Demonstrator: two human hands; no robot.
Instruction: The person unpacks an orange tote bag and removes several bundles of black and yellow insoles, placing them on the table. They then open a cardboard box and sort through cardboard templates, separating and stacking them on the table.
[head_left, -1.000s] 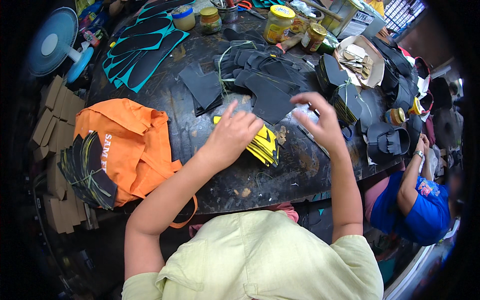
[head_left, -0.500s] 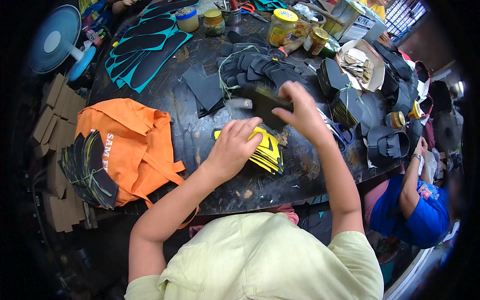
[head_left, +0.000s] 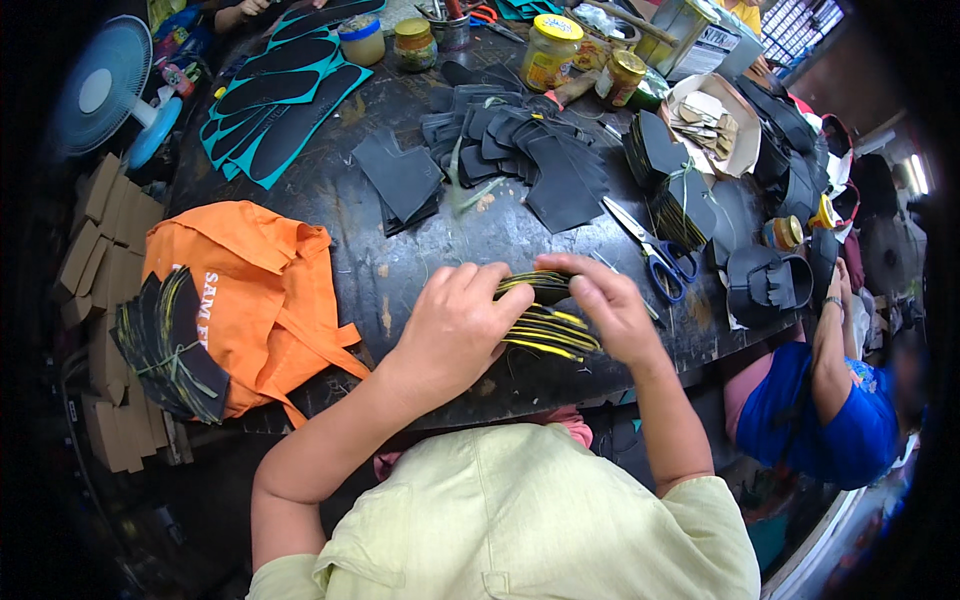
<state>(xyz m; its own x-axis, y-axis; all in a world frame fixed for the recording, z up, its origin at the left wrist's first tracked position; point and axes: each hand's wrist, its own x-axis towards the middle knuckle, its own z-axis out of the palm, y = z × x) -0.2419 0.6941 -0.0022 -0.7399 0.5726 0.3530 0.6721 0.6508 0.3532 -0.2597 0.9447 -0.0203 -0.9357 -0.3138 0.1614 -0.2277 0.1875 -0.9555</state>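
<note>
My left hand (head_left: 455, 325) presses down on a stack of black, yellow-edged cut pieces (head_left: 545, 328) at the near edge of the dark worktable (head_left: 400, 265). My right hand (head_left: 605, 305) pinches the top piece of the same stack from the right side, fingers closed on its edge. Behind the hands lies a loose heap of plain black cut pieces (head_left: 525, 150), and blue-handled scissors (head_left: 655, 250) rest just right of my right hand.
An orange cloth bag (head_left: 255, 295) lies at the left with a tied bundle of black pieces (head_left: 170, 345) on it. Teal-and-black sole shapes (head_left: 285, 85), jars (head_left: 550, 50), a blue fan (head_left: 110, 85), and a person in blue (head_left: 825, 410) at the right.
My right hand came back from the far black heap to the yellow-edged stack, bringing a black piece with it. My left hand stayed on the stack.
</note>
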